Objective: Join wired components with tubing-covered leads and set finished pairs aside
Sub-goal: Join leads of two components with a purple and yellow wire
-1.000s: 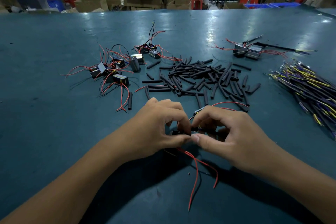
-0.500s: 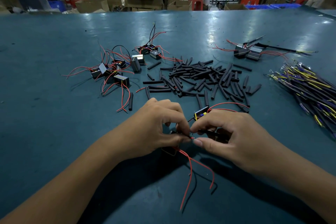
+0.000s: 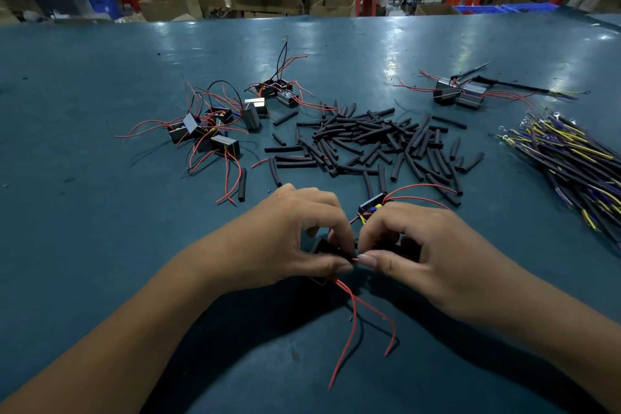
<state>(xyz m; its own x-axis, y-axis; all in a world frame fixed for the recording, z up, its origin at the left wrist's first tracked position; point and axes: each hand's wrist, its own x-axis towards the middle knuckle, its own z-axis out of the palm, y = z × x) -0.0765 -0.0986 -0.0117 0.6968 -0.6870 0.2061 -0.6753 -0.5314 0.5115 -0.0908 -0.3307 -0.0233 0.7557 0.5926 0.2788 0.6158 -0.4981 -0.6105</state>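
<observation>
My left hand [image 3: 295, 239] and my right hand [image 3: 423, 249] meet over the teal table [image 3: 100, 245], thumbs and forefingers pinching thin leads together between them. A small black component [image 3: 371, 204] with red wires sticks up behind my right hand. Another black component [image 3: 321, 247] lies mostly hidden under my left hand. Its red leads [image 3: 353, 319] trail toward me. A pile of black tubing pieces [image 3: 379, 141] lies just beyond my hands.
A cluster of loose wired components [image 3: 215, 128] sits at the left, with more [image 3: 279, 94] behind it. A joined pair [image 3: 457, 96] lies at the back right. A bundle of yellow and purple wires [image 3: 571, 158] lies along the right edge. Boxes and stools stand beyond the table.
My hands have drawn slightly apart, showing more of the black component behind my right hand. The trailing red leads have swung and spread below my hands.
</observation>
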